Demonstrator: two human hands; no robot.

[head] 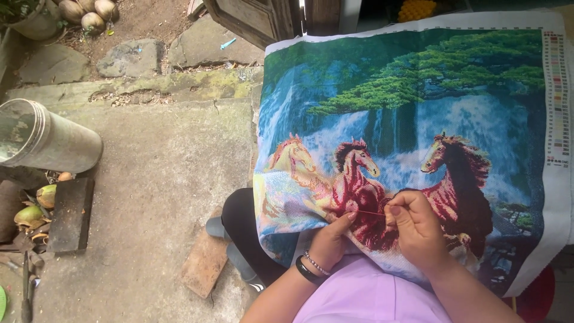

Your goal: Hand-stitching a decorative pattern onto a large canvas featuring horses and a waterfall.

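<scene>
Canvas (pixel 418 90) fills most of the head view, a big cross-stitch piece draped over the person's lap, printed with three horses (pixel 359 179) running in front of a waterfall and a green tree, with a colour key strip down its right edge. Right hand (pixel 415 230) is pinched shut on a red thread (pixel 371 212), fingertips together right over the middle horse's body. Left hand (pixel 332 239) sits just beside it, fingers curled narrow, thumb and forefinger pressing the cloth where the thread comes out, so the thread runs taut between the two hands. Can't tell if there's a needle in there, too small. Left wrist has a black band (pixel 306 270) and a beaded bracelet (pixel 317 263)

Off to the left on the concrete floor (pixel 167 179): a metal can (pixel 48 140) lying on its side, a dark board (pixel 70 215) near it, a few coconuts (pixel 30 209) by that, and a brick (pixel 205 260) just beside the person's dark trouser leg. More coconuts sit in the top left corner
</scene>
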